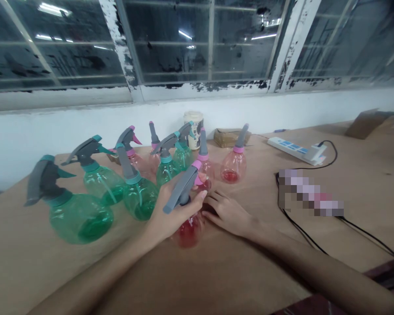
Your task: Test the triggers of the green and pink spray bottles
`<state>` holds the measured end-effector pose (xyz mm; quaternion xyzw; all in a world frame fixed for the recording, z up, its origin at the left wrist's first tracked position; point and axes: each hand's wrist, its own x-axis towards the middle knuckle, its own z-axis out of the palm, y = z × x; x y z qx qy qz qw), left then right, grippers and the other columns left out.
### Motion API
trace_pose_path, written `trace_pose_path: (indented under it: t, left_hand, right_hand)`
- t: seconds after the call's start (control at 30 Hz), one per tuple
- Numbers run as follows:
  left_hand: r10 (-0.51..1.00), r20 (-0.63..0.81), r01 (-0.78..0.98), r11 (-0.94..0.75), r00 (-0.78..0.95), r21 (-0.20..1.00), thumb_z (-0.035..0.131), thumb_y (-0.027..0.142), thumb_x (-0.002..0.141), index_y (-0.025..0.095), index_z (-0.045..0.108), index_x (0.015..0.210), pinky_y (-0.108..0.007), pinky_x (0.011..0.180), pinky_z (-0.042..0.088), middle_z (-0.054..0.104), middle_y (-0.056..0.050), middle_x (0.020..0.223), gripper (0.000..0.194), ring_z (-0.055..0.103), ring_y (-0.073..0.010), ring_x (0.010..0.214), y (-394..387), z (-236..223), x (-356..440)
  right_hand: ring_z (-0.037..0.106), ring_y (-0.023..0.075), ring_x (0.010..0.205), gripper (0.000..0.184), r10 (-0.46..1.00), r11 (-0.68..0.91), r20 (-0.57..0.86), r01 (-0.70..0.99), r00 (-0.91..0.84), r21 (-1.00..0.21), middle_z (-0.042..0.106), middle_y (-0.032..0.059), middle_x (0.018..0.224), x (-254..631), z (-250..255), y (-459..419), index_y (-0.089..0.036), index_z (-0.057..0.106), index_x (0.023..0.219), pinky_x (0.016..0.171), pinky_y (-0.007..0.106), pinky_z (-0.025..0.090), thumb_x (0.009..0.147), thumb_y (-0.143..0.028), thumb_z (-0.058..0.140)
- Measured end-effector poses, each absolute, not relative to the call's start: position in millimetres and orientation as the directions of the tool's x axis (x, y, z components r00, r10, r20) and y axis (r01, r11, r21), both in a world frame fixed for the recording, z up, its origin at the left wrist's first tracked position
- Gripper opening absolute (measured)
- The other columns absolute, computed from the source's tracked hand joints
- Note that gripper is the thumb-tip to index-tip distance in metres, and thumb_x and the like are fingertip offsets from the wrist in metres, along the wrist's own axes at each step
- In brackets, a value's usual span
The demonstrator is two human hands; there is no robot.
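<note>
My left hand [174, 208] is closed around the neck of a pink spray bottle [188, 232], which has a grey head with pink parts and red liquid low inside. The bottle's neck is mostly hidden by my fingers. At the bottle's right side lies my right hand [228, 214], low over the table with its fingers loosely bent and apart. Its fingertips come close to the bottle; whether they touch it I cannot tell. Just behind my hands is another pink spray bottle [207, 168]. Farther right stands a third pink one [233, 166].
Several green spray bottles, one large in front [80, 218], stand on the left of the wooden table [249, 271]. Behind are a paper cup [194, 140] and a brown package [228, 137]. On the right lie a white power strip [295, 150], black cables and a pixelated object [310, 192].
</note>
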<state>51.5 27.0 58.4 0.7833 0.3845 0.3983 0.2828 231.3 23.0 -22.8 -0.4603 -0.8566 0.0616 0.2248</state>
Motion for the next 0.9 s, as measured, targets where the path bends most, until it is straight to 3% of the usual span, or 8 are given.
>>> trace_pose_path:
  t: [0.47,0.7,0.9]
  left_hand:
    - [0.82,0.403,0.337,-0.544,0.406,0.769,0.059,0.03,0.079,0.023,0.056,0.098,-0.031,0.068,0.051,0.063,0.0,0.074,0.021,0.061,-0.0173,0.067,27,62,54]
    - [0.813,0.415,0.395,-0.567,0.407,0.723,0.058,0.032,0.077,0.023,0.057,0.09,-0.028,0.056,0.047,0.052,0.004,0.056,0.016,0.052,-0.0149,0.052,26,66,54]
    - [0.79,0.432,0.413,-0.601,0.435,0.684,0.056,0.032,0.079,0.023,0.056,0.08,-0.023,0.048,0.04,0.047,0.006,0.055,0.009,0.042,-0.01,0.045,24,73,54]
  right_hand:
    - [0.05,0.0232,0.108,0.029,0.811,0.577,0.336,0.751,-0.479,-0.322,0.061,0.0109,0.11,232,-22,23,-0.016,0.055,0.113,0.094,0.042,0.042,0.089,-0.031,0.048]
    - [0.05,0.0228,0.107,0.03,0.807,0.581,0.344,0.749,-0.48,-0.318,0.06,0.011,0.11,232,-25,24,-0.016,0.055,0.114,0.094,0.042,0.042,0.089,-0.032,0.049]
    - [0.051,0.0232,0.106,0.031,0.81,0.575,0.343,0.757,-0.475,-0.309,0.06,0.011,0.111,232,-25,24,-0.015,0.054,0.114,0.093,0.041,0.043,0.089,-0.032,0.048]
